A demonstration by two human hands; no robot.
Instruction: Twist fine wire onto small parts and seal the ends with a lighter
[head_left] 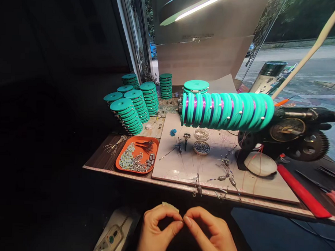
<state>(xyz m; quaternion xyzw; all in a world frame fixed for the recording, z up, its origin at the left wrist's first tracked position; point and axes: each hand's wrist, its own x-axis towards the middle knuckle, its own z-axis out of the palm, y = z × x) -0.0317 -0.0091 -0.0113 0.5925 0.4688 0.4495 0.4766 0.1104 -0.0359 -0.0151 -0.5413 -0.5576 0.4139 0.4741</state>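
Observation:
Below the table's front edge, my left hand (153, 229) and my right hand (218, 232) meet with thumb and forefinger pinched, their tips almost touching. Whatever lies between the fingertips is too small to make out. A pale wrap or tape (169, 205) shows on a left finger. Nearest to the hands, a grey sinker (199, 189) on thin line hangs at the table edge. More line rigs with grey sinkers (222, 178) lie on the pale board (177, 164). Behind them, a row of green foam spools (225, 111), wound with purple line, sits on a dark geared winder (288, 131).
An orange tray (117, 161) with small metal parts stands at the left. Two small round dishes, one with grey beads (201, 148), sit on the board. Stacks of green spools (125, 116) stand behind. Right are a white bowl (261, 164), red bar (302, 190) and scissors (314, 182).

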